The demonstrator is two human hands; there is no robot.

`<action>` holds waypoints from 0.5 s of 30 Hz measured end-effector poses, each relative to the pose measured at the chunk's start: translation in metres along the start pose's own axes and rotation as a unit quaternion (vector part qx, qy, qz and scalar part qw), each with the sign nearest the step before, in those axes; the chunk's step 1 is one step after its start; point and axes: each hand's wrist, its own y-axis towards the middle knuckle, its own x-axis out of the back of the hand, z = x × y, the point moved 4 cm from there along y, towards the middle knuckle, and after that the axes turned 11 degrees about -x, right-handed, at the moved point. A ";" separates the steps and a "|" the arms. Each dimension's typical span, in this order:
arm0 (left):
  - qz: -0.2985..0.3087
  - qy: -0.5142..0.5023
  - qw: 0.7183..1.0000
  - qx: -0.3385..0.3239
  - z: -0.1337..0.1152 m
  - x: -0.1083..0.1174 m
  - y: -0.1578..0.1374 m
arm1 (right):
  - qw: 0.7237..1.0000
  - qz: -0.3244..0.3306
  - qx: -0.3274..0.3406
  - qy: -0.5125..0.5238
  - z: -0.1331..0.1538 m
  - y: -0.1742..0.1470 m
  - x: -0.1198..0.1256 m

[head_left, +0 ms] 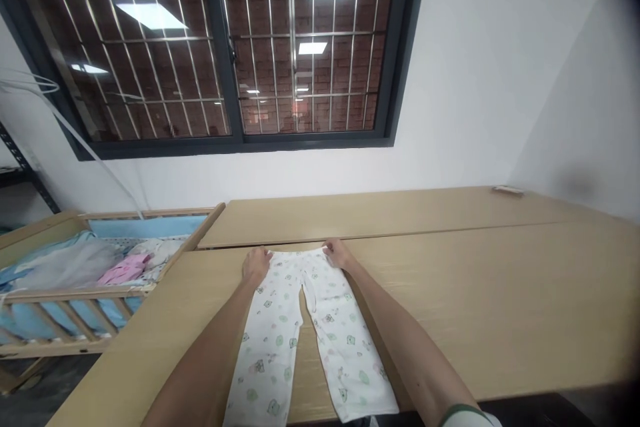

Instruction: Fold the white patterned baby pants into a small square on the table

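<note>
A pair of small white trousers (273,320) with a green and grey print lies spread on the wooden table, waistband at the far end and legs toward me. My left hand (257,265) is closed on the left corner of the waistband. At the right corner, my right hand (337,253) pinches the waistband between thumb and fingers. The two legs lie apart, with bare tabletop showing between them. The left leg's hem runs to the bottom of the view, and the right hem lies near the table's front edge.
The wide wooden table (475,293) has a seam across its far part. A small pale object (507,190) lies at the back right. On the left stands a wooden crib (65,295) holding bedding and a pink cloth (125,269). Behind is a barred window (235,140).
</note>
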 end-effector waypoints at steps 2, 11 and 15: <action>-0.008 0.007 1.000 -0.023 -0.020 0.009 -0.007 | 1.000 0.017 -0.014 0.011 0.000 0.002 0.003; 0.187 -0.069 0.929 -0.311 -0.181 -0.010 -0.159 | 0.993 0.087 -0.056 0.049 0.006 0.011 0.019; 0.230 -0.010 0.905 -0.357 -0.208 -0.031 -0.202 | 0.994 0.076 -0.062 0.042 0.005 0.011 0.017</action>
